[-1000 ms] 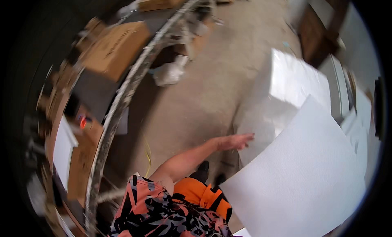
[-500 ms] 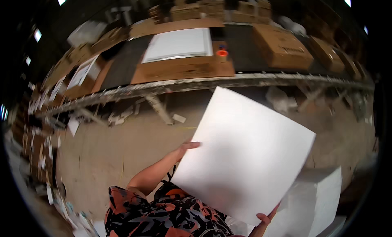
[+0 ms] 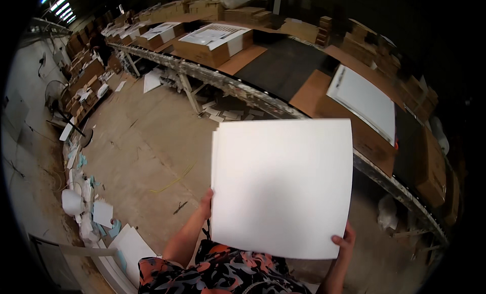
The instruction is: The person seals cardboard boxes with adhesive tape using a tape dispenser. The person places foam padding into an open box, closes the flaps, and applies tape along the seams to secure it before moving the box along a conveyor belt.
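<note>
A stack of large white foam-like sheets is held up in front of my body, and its left edge shows more than one layer. My left hand grips that left edge, mostly hidden behind the stack. At the lower right corner my right hand closes on it, thumb on the upper face and fingers beneath. Beyond the sheets, on the conveyor, an open cardboard box carries a white sheet or panel at its top.
A long conveyor with a worn frame runs from far left to near right. Another box with white panels sits farther along it. A standing fan is by the left wall. White scraps lie at lower left.
My view has swung left, bringing the wall and fan into sight. The sheets, still in both hands, have turned from a slant to nearly square with me.
</note>
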